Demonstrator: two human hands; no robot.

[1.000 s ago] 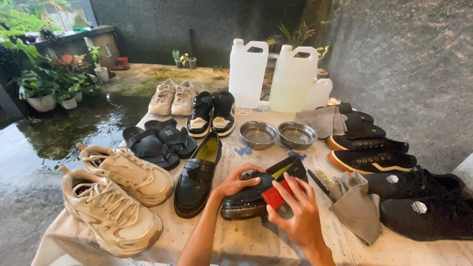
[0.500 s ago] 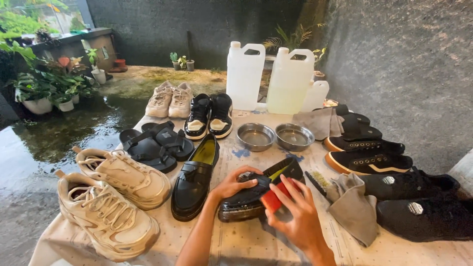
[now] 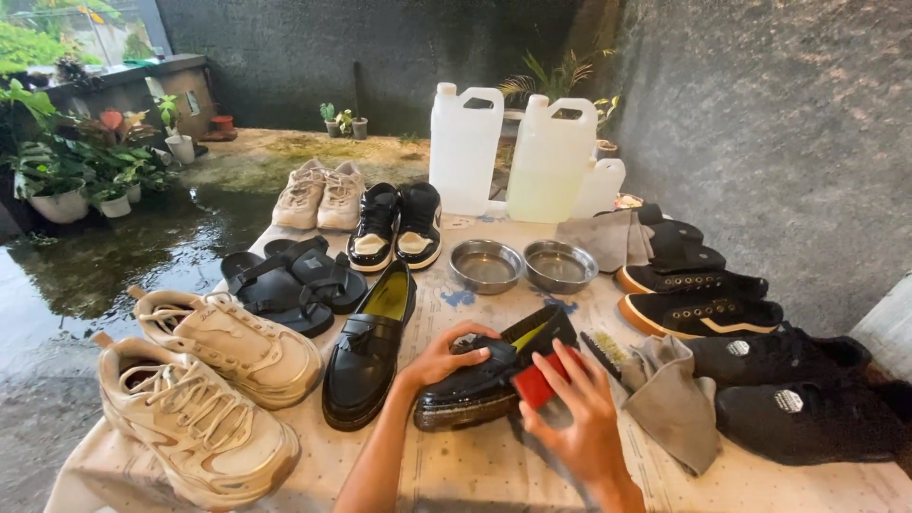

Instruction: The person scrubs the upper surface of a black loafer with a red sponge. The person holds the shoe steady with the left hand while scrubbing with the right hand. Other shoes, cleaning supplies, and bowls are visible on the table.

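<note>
Looking down from the head view: left hand (image 3: 446,356) lies on top of a black loafer (image 3: 489,375), fingers curled over its upper, pressing it onto the tabletop (image 3: 475,470). Right hand (image 3: 575,423) grips a red-backed brush (image 3: 537,385), fingers wrapped round it, brush touching the side of the same loafer near the opening. Shoe lies on its side between both hands, toe pointing toward the left hand side, yellow lining showing at the heel end.

Just left of the left hand: matching black loafer (image 3: 370,347) standing upright, yellow insole visible. Further left: two cream chunky sneakers (image 3: 204,380), one nearer the camera, one behind. Beyond the left hand: black strap sandals (image 3: 290,275), a black-and-cream high-top pair (image 3: 397,223), a beige sneaker pair (image 3: 318,195).

Ahead of the hands: two round metal bowls (image 3: 522,266) side by side, then two big translucent jugs (image 3: 508,152) at the far edge.

Right of the right hand: grey cloth (image 3: 670,399) touching a small bristle brush (image 3: 608,351), then black sneakers (image 3: 788,380) and black low-tops with tan soles (image 3: 698,299) further out. Another folded cloth (image 3: 603,237) near the jugs.

Past the tabletop: wet floor (image 3: 123,256), potted plants (image 3: 76,166) far left, dark wall behind.
</note>
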